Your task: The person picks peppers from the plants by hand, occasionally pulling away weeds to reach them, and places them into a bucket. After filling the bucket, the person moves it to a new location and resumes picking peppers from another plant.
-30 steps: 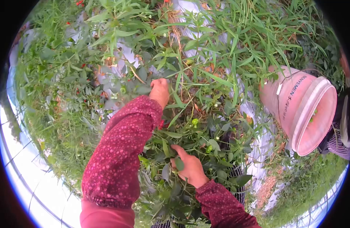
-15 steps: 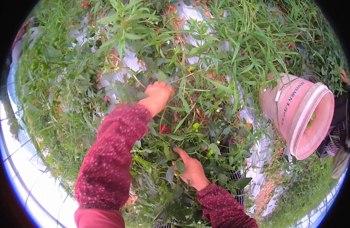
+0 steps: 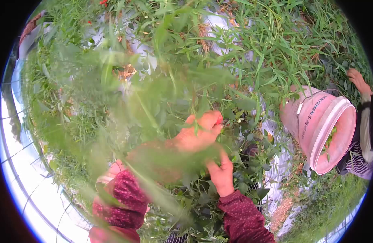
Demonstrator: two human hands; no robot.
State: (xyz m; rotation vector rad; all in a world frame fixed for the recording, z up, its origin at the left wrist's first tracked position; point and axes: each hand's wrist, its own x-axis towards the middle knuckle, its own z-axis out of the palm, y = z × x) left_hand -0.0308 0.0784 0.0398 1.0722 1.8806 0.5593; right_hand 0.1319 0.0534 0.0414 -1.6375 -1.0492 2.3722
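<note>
My left hand [image 3: 202, 129] is over the middle of the green plants, its fingers curled closed. Whatever they hold is hidden. Just below and to the right is my right hand [image 3: 222, 174], thumb and forefinger apart, with its fingertips partly covered by a blurred leaf. Large blurred foliage [image 3: 154, 101] hangs close to the camera and crosses my left forearm. Dark leafy plants [image 3: 243, 162] grow around my right hand. Both arms wear dark red speckled sleeves [image 3: 245, 216].
A pink bucket [image 3: 308, 117] with some green pieces inside lies tipped at the right. Beyond it, another person's hand [image 3: 359, 81] reaches into the plants. Pale plastic sheeting [image 3: 277, 158] runs between the rows. Small red fruits [image 3: 103, 2] show at the top left.
My left hand has moved right and down, closer to my right hand, which has shifted slightly right and up. Blurred foliage now covers the view's middle. The other person's hand is more visible.
</note>
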